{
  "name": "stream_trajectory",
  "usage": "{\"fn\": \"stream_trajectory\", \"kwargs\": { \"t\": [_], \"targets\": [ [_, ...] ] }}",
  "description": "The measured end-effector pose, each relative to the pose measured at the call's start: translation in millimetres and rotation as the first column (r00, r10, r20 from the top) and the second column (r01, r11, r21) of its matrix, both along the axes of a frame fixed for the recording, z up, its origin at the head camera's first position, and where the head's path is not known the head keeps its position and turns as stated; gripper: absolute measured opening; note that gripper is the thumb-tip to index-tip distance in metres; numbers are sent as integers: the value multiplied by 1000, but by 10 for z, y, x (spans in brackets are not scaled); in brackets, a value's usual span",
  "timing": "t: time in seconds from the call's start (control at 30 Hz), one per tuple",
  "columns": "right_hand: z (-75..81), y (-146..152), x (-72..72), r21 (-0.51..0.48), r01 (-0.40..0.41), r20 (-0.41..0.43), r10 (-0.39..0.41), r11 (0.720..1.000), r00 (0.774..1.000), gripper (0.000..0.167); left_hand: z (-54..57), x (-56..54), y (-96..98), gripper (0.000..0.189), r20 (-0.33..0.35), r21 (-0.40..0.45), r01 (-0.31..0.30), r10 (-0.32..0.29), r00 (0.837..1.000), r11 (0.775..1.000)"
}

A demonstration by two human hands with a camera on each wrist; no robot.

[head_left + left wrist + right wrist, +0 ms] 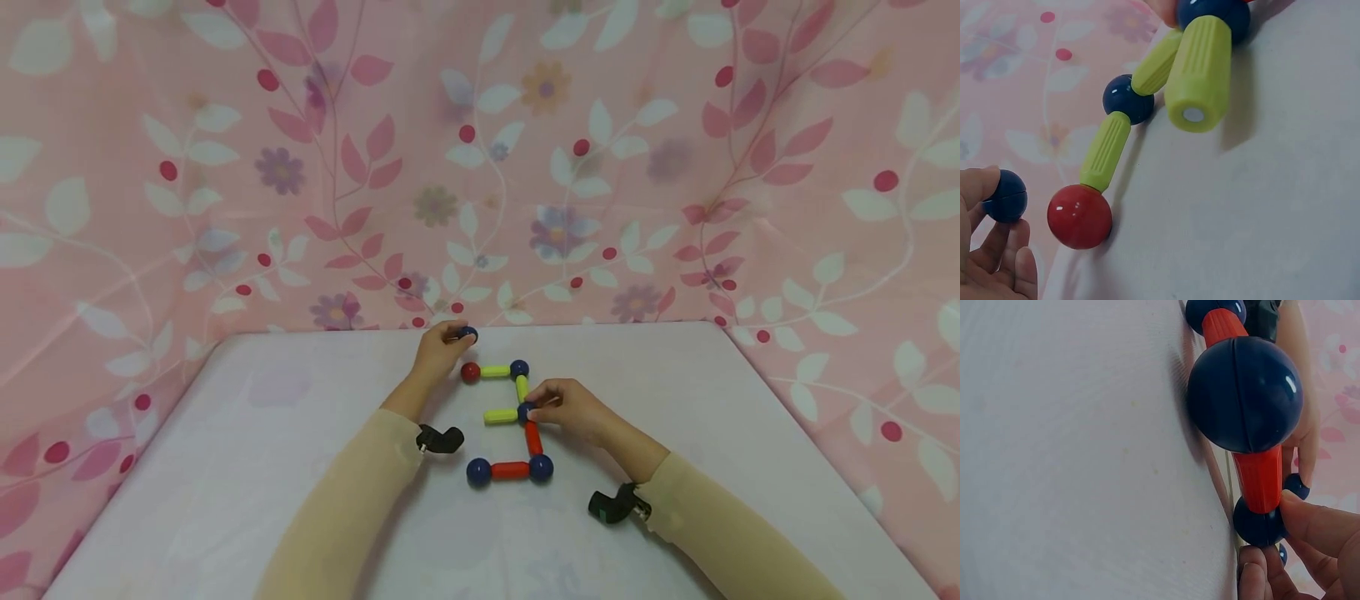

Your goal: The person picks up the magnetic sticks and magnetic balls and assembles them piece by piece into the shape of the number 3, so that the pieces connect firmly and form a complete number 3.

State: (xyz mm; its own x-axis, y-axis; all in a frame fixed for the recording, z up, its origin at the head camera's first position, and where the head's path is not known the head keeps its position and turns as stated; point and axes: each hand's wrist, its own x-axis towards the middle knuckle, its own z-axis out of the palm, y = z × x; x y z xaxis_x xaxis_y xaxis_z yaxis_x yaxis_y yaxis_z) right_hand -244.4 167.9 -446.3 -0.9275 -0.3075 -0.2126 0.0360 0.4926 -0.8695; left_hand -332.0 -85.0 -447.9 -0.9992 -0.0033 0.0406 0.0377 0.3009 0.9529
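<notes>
My left hand [437,354] pinches a loose dark blue ball [1007,197] between thumb and fingers, just left of and behind a red ball [470,372]. That red ball ends a figure of balls and magnetic rods lying on the table. From it a yellow-green rod [496,372] leads to a blue ball [519,369], and another runs to the middle blue ball [1260,522]. My right hand [573,410] pinches this middle ball. A yellow-green rod [1200,81] sticks out from it, its far end free. Red rods [533,438] link it to two nearer blue balls [541,468].
The figure lies on a table with a white cover [247,492]. A pink flowered cloth [480,167] hangs behind the table's far edge. Small black devices [440,439] are worn at both sleeve cuffs.
</notes>
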Motion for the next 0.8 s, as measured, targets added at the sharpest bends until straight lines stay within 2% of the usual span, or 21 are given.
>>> {"fn": "stream_trajectory", "kwargs": {
  "t": [0.17,0.47,0.8],
  "targets": [
    [-12,1,2,7,-7,-9,7,1000,1000,18,46,127,-66,42,-14,-23,19,-20,1000,1000],
    [3,12,9,-4,-22,-23,22,1000,999,17,152,367,-91,37,-44,-4,56,-56,997,998],
    [17,18,15,-10,-42,-32,42,999,999,19,232,555,-173,38,-43,-105,104,-109,993,989]
  ]
}}
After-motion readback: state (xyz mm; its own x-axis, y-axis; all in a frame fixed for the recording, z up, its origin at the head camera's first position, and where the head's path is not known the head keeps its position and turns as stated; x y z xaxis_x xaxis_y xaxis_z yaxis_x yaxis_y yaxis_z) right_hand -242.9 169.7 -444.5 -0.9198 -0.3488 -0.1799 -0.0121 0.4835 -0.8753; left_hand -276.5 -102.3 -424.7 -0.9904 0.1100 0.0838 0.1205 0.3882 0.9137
